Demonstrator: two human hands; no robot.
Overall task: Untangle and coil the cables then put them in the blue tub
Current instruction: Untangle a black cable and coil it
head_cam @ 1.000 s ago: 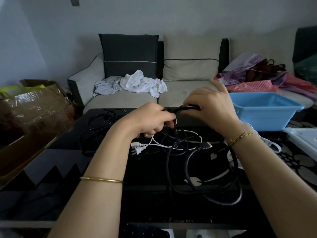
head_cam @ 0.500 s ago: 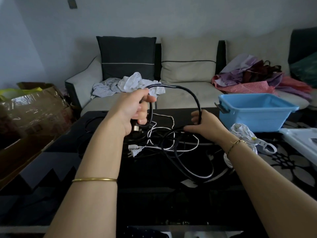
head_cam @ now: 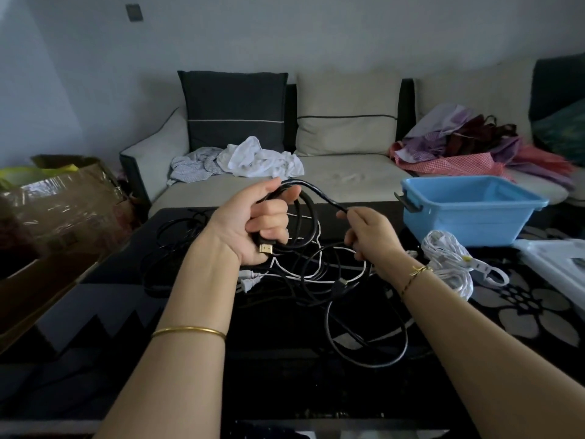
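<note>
Head view looks down over a glossy black table (head_cam: 95, 312) in a dim living room; behind it stands a pale sofa (head_cam: 348, 175) with a dark cushion (head_cam: 234, 112), a beige cushion (head_cam: 346, 115), some crumpled white cloth (head_cam: 253, 158) and a heap of pink and purple clothes (head_cam: 474, 147); a cardboard box (head_cam: 63, 210) under shiny tape sits at the left, and a flower-patterned rug (head_cam: 538, 318) lies at the right. The blue tub (head_cam: 468, 213), smooth plastic with a dark handle, stands at the far right; whether it rests on the table I cannot tell; a bundled white cable (head_cam: 449, 264) lies just in front of it.

The left hand (head_cam: 253, 226) is curled round loops of a thick, round black cable (head_cam: 311, 217), whose flat gold plug (head_cam: 266, 248) pokes out under the fist; the right hand (head_cam: 370, 236) grips the same cable a little further along, fingers curled; a short, low arch joins the two. Beneath them a tangle of cables (head_cam: 316, 280), thin black and white strands, sprawls on the table; a thin gold bangle (head_cam: 188, 331) circles the left forearm.

Half a second ago the arch between the hands was tall and wide; now it is short, another loop hangs from the left hand, and that hand sits lower; a second ago both hands were close together over the tangle.
</note>
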